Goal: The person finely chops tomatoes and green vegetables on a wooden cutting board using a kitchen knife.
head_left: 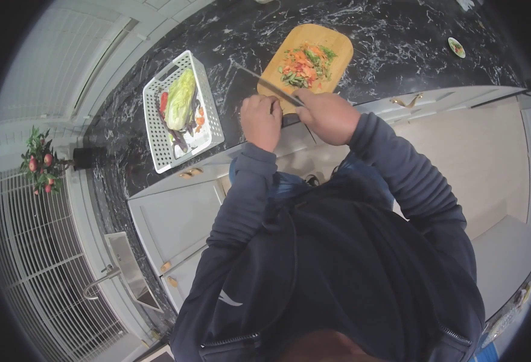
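Note:
A knife point(270, 86) is in my right hand point(327, 116), its blade pointing up and left across the lower left edge of the wooden cutting board point(338, 45). My left hand point(261, 122) is curled beside the board's lower left corner, close to the blade; what its fingers hold, if anything, is hidden. Chopped orange, red and green vegetables point(306, 64) lie in a pile on the board. Left of my hands stands a white perforated basket point(210, 111) with a leafy cabbage point(180, 102) and some red pieces inside.
The black marbled counter point(235, 33) has a small dish point(456, 47) at the right. A potted plant with red fruit point(45, 161) is at the left, above a sink point(134, 271). Drawer handles point(406, 100) show below the counter's front edge.

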Tool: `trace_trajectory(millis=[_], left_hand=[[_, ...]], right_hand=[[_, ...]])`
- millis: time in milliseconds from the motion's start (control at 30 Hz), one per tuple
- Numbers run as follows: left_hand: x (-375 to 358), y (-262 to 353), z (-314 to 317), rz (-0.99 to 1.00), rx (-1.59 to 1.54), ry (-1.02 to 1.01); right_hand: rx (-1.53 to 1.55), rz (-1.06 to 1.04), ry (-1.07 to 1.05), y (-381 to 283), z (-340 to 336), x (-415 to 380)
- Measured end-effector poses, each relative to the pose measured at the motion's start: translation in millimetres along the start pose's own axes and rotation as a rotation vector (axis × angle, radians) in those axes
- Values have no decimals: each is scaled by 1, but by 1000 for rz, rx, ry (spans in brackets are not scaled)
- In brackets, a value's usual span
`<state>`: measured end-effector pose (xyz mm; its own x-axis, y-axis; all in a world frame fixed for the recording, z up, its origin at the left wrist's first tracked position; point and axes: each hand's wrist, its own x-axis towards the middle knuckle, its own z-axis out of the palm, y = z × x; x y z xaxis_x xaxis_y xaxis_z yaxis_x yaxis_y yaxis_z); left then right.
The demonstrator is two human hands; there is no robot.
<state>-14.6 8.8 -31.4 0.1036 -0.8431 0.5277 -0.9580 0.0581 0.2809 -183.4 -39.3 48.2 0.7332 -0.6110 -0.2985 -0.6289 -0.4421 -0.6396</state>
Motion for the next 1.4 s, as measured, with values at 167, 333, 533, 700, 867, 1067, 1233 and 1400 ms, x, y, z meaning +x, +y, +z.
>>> trace_trajectory(millis=[167,333,533,700,867,1067,1233,1400], left_hand=[[0,0,-1,-30,-5,4],[-1,1,2,-26,-14,8],[-1,1,0,-5,-7,22],[-2,1,-1,-62,15,-40],[-3,1,0,-84,19,-29],[-4,0,1,-64,36,-14],[-2,0,3,-61,18,11],[-3,-1,2,-70,31,13]], right_hand=[[-105,-110,71,1,4,-18],[-74,-104,44,7,2,-9],[-184,-193,40,6,2,-10],[-141,-176,197,4,16,-13],[-148,-181,70,2,4,-10],[-137,-149,124,0,15,-13],[-64,-93,7,-1,-5,-10],[-138,-144,96,0,9,-11]])
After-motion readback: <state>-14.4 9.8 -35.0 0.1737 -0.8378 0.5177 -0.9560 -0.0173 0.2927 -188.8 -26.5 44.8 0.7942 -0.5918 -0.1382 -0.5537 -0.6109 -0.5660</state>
